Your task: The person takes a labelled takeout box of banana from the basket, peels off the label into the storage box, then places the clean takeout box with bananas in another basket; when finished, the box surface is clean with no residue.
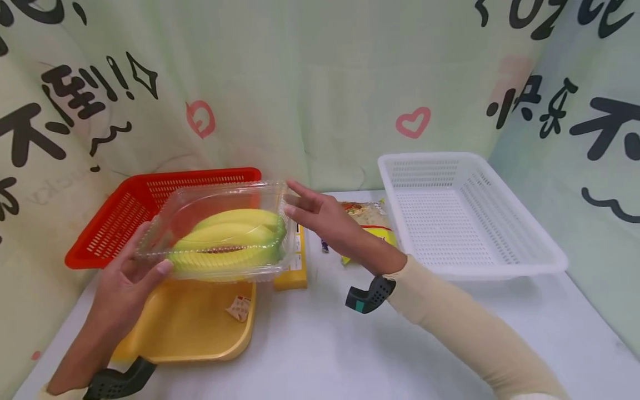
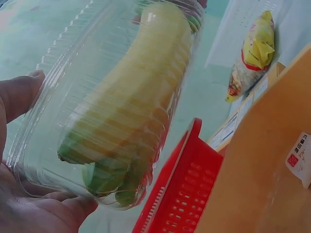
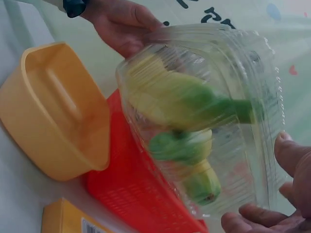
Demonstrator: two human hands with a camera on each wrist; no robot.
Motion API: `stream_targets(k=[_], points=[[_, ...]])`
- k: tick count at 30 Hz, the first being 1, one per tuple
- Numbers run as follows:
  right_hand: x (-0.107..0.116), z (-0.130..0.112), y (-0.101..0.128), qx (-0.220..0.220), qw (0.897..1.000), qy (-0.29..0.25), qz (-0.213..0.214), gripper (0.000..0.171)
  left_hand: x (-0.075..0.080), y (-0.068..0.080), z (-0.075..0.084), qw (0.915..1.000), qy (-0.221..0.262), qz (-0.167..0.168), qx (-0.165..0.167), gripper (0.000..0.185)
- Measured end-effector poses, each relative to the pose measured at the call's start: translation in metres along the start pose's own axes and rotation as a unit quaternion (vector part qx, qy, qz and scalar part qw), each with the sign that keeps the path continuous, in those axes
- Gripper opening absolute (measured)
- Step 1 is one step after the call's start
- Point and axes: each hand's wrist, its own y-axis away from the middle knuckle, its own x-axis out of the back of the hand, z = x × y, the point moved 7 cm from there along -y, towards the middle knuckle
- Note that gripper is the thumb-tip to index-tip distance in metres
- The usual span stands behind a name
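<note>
A clear plastic clamshell box with bananas inside is held up over the red basket and the yellow tub. My left hand grips its near-left end, thumb on one side and fingers beneath, as the left wrist view shows. At the opposite end, my right hand has its fingers extended with the tips right at the box's edge. In the right wrist view, the right thumb lies beside the rim and the other fingers are lower, by the box's corner. The bananas have yellow bodies and green ends.
The red basket stands at the back left, behind the yellow tub, which contains a small printed packet. A yellow box and food bags lie mid-table. A white basket is at right.
</note>
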Motion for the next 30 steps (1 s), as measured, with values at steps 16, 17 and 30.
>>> stream_targets(k=[16, 17, 30], points=[[-0.009, 0.015, -0.021, -0.017, 0.995, -0.097, 0.033, 0.056, 0.005, -0.009, -0.005, 0.9992, -0.035, 0.020, -0.001, 0.078], [-0.010, 0.016, -0.022, -0.020, 0.995, -0.096, 0.033, 0.056, 0.005, -0.009, -0.007, 0.9992, -0.033, 0.021, 0.003, 0.078], [-0.011, 0.016, -0.024, -0.030, 0.999, -0.028, 0.035, 0.053, 0.002, -0.013, -0.012, 0.9992, -0.027, 0.030, 0.007, 0.079]])
